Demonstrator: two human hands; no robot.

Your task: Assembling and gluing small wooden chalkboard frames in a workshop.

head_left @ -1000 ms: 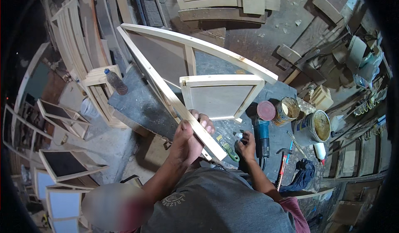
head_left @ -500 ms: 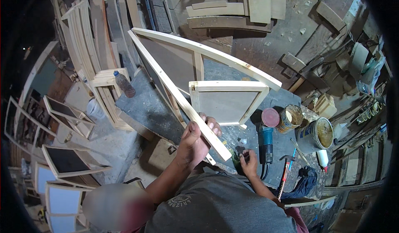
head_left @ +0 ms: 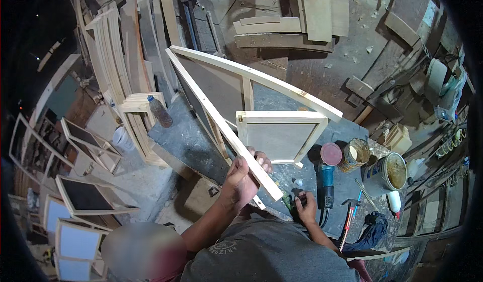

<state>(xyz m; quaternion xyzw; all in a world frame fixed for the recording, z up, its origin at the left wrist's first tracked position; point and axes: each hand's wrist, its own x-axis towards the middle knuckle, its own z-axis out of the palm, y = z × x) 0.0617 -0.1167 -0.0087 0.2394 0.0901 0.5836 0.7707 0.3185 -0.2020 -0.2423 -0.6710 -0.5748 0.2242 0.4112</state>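
The left hand (head_left: 238, 182) grips one near end of a pale wooden frame (head_left: 216, 114), its rails meeting beyond the hands, near ends unjoined; the right hand (head_left: 305, 207) is half-curled alongside, contents indiscernible.

Moderate light fell across the workbench (head_left: 188, 130), leaving dark shadows. Edges bowed toward a black rim; a lower-left patch (head_left: 137, 252) was blurred.
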